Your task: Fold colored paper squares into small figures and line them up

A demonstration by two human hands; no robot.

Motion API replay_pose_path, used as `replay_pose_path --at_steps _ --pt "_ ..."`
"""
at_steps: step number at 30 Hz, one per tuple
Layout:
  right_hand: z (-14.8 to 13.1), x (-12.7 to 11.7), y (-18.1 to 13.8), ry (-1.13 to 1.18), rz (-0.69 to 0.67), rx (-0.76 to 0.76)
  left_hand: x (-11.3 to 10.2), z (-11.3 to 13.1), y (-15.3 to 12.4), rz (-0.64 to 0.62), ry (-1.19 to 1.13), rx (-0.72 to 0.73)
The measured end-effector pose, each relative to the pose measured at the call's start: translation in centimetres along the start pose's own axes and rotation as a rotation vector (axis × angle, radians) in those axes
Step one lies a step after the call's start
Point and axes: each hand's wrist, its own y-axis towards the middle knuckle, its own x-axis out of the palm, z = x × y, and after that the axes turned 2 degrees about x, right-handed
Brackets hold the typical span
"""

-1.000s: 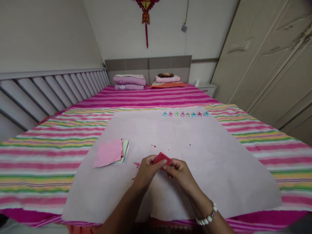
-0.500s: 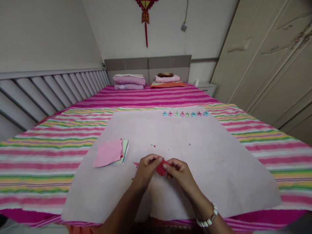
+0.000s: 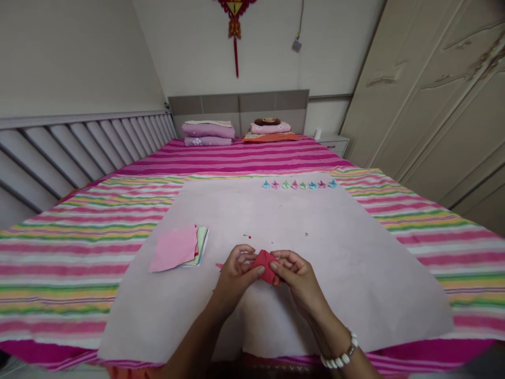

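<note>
Eight small folded-paper pieces in blue, pink and green [image 3: 294, 185] stand in a row at the upper right of the big pale sheet [image 3: 355, 263], and I count those as finished, since they look much alike. One more, a compact red piece of folded paper [image 3: 263, 266], sits at lower centre of the frame between the two bare hands, held just above the sheet. From my end of the feed I see it grasped from both sides: the left hand [image 3: 235, 273] has its thumb against the left edge with the fingers curled behind, and the right hand [image 3: 299, 276] (the one with a white beaded bracelet [image 3: 340, 361] at the wrist) presses its thumb on the near face, fingers bent behind. How firm either pinch is, I can't tell.

I'd judge the red piece to be partway through its folding: it shows a diamond-like outline with a crease, and lacks the pointed, opened look of the row. At left of the frame, a stack of flat square papers with a pink one on top [image 3: 173, 249] lies unfolded; how many sheets it contains, I can't make out. A tiny red-tipped scrap [image 3: 247, 236] lies above the hands, near frame centre.
</note>
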Motion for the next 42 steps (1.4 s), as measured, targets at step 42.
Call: replay_pose_path --at_steps 42 --pt "-0.2 0.6 0.0 -0.053 -0.056 0.020 0.6 -0.6 -0.4 0.109 0.098 0.013"
